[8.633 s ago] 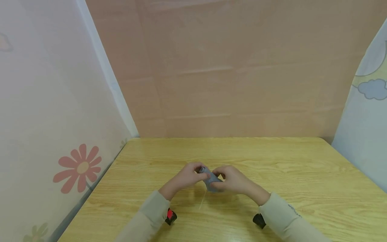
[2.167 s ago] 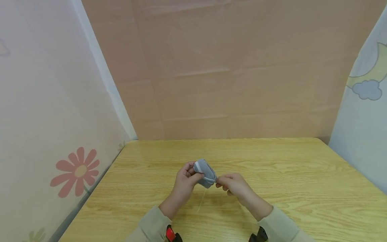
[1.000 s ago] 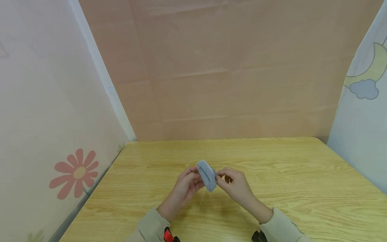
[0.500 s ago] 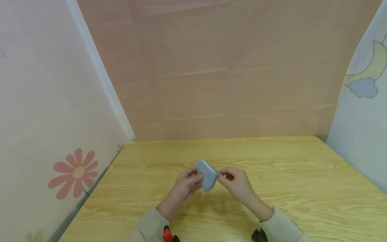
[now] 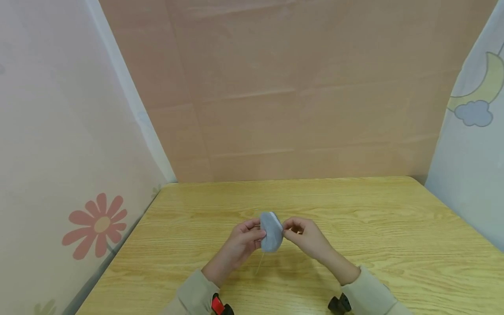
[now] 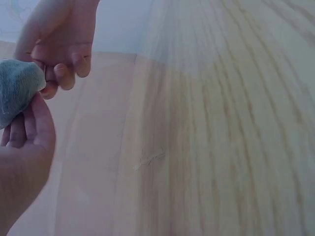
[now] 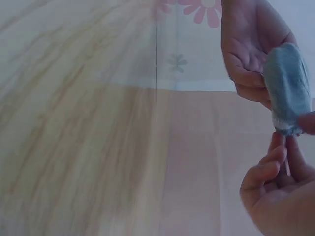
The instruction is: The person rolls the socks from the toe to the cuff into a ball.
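Observation:
A small grey-blue sock [image 5: 270, 234], folded into a bundle with a white band along one edge, is held above the table. My left hand [image 5: 241, 241] grips its left side, thumb in front and fingers behind. At its right edge, my right hand [image 5: 309, 238] pinches the fabric between thumb and index finger. In the left wrist view the knitted sock [image 6: 18, 91] sits at the left edge, partly cut off, between both hands. From the right wrist view, the sock [image 7: 286, 83] stands lengthwise, its white-banded end meeting the right fingertips.
A yellow wood-grain table [image 5: 378, 227] spreads under the hands. A thin pale line [image 5: 260, 263] shows below the sock. Behind stands a brown-pink sheet [image 5: 252, 109]. A flower-printed cloth [image 5: 90, 144] hangs at the left, and one with moon and cloud [image 5: 472, 153] at the right.
The sock was a smaller, darker bundle between both hands; it has since been turned and now shows a flat, smoother face with the white band towards the right hand. Both hands stay about in place.

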Available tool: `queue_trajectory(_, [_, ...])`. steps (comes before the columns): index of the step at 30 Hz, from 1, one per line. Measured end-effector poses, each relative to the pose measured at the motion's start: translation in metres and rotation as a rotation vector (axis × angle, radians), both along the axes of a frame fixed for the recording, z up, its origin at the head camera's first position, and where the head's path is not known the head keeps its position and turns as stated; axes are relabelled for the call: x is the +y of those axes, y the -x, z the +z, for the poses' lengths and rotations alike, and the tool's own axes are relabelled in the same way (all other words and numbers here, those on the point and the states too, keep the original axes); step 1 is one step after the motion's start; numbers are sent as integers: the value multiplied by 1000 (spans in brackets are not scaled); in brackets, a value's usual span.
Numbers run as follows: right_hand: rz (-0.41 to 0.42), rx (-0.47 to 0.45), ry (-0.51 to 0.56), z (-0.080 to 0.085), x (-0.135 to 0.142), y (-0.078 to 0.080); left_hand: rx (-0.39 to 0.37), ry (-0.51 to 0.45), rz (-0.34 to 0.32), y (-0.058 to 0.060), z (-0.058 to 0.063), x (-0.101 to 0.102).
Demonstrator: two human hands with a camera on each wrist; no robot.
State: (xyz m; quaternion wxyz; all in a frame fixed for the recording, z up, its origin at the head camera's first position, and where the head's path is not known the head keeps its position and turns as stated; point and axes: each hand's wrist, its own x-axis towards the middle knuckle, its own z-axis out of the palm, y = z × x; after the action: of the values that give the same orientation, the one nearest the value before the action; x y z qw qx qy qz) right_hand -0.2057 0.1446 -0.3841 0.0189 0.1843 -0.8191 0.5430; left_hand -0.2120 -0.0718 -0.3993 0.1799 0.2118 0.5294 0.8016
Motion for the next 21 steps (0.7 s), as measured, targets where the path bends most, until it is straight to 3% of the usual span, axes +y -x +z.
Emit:
queue_trajectory(4, [97, -36, 41, 2, 4, 1, 23, 112, 51, -1, 0, 2])
queue_trajectory(9, [105, -76, 63, 2, 7, 1, 37, 194, 123, -1, 0, 8])
queue_trajectory(16, [15, -131, -8, -6, 3, 8, -20, 378, 267, 6, -3, 15])
queue_trajectory(21, [-40, -227, -123, -17, -4, 19, -10, 609, 254, 17, -10, 16])
